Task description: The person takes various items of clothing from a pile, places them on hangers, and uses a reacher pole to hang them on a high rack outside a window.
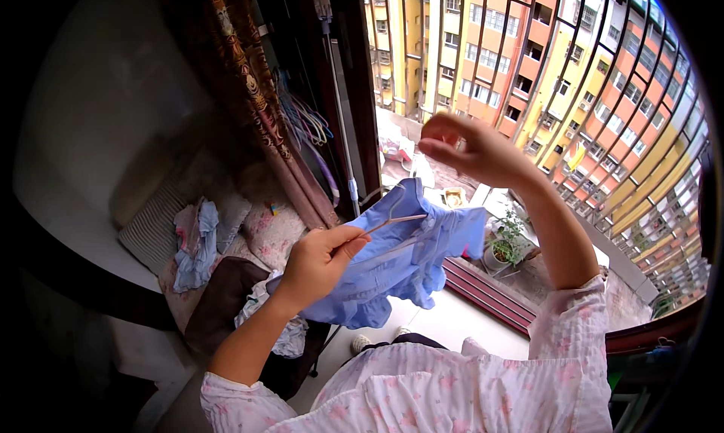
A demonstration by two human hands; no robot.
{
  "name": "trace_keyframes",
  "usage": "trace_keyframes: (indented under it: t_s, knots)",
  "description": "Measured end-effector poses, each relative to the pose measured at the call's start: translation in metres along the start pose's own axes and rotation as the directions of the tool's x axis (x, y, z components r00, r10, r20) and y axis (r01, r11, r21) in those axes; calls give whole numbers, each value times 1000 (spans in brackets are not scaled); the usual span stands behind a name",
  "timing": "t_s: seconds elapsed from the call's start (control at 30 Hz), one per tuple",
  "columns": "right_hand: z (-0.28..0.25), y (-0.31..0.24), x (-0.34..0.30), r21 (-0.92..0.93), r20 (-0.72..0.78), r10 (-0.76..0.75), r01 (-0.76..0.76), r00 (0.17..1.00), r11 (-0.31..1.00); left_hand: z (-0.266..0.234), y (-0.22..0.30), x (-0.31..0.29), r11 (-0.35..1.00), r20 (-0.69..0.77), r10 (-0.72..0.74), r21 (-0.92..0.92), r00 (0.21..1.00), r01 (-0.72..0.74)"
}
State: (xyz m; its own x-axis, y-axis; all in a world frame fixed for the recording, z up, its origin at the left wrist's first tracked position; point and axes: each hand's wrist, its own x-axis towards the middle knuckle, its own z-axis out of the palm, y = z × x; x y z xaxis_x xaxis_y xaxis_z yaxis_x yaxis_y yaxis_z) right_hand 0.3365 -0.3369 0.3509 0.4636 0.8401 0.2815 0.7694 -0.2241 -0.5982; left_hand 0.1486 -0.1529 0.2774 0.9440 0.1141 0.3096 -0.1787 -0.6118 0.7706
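Observation:
My left hand (320,260) is closed around the hook end of a thin, pale clothes hanger (407,218); the hook itself is hidden in the fingers. From the hanger spreads a light blue shirt (377,275), its folds hanging down toward the floor. One hanger arm runs across the top of the cloth toward the right-hand side of the shirt. My right hand (467,150) is raised beyond the shirt and apart from it. Its fingers are loosely bent, with the thumb away from them, and nothing shows in the grasp.
Several coloured hangers (305,124) hang beside the patterned curtain (249,71). A pole (341,101) stands by the dark door frame. Crumpled clothes (196,241) lie on the left. Past the red sill track (486,293) stands a potted plant (501,248), below window bars (581,26).

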Motion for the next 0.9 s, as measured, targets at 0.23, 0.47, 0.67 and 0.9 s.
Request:
trace_keyframes:
  t_s: [0.23,0.47,0.67,0.9]
  knots:
    - [59,41,-8,-463,565,548,-313,617,830,25,-4,1,930,36,304,206,952,-305]
    - [54,29,-15,114,182,360,-384,915,916,32,-56,-23,786,204,228,538,952,-304]
    - [98,51,-50,837,314,415,-455,854,303,6,-72,-14,808,20,258,543,966,-227]
    - [139,56,-54,863,390,632,-505,670,3,6,-73,-18,810,72,279,518,958,-275]
